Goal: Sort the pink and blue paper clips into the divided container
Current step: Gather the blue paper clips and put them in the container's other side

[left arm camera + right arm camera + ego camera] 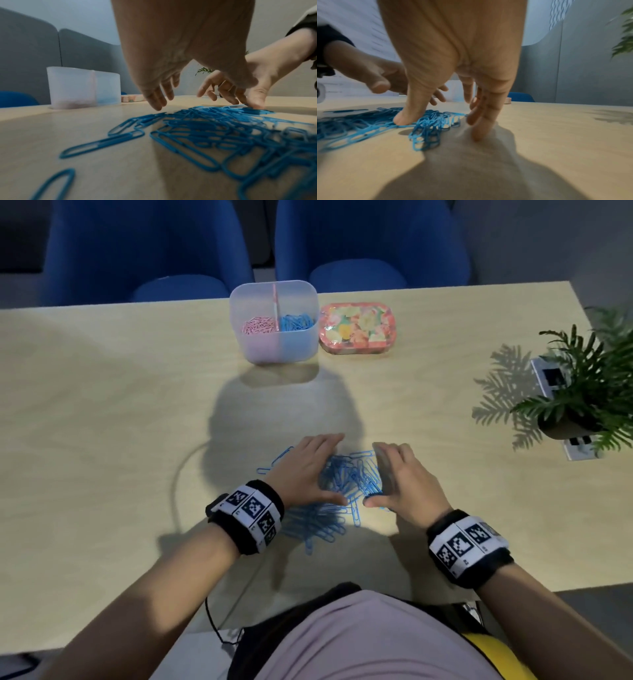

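Blue paper clips point(346, 481) lie in a loose heap on the counter point(102, 405), near its front edge, with a few strays at the heap's left margin. Left hand point(305, 470) and right hand point(400, 484) flank the heap, fingers extended and spread, neither clamped on anything; the right thumb tip rests on clips at the heap's edge. Divided container point(274, 344) stands well apart at the far edge: pink paper clips point(258, 325) in its left compartment, blue ones in its right. A floral tin point(356, 328) sits just beside it on the right. Potted plant point(582, 392) at the counter's right side.
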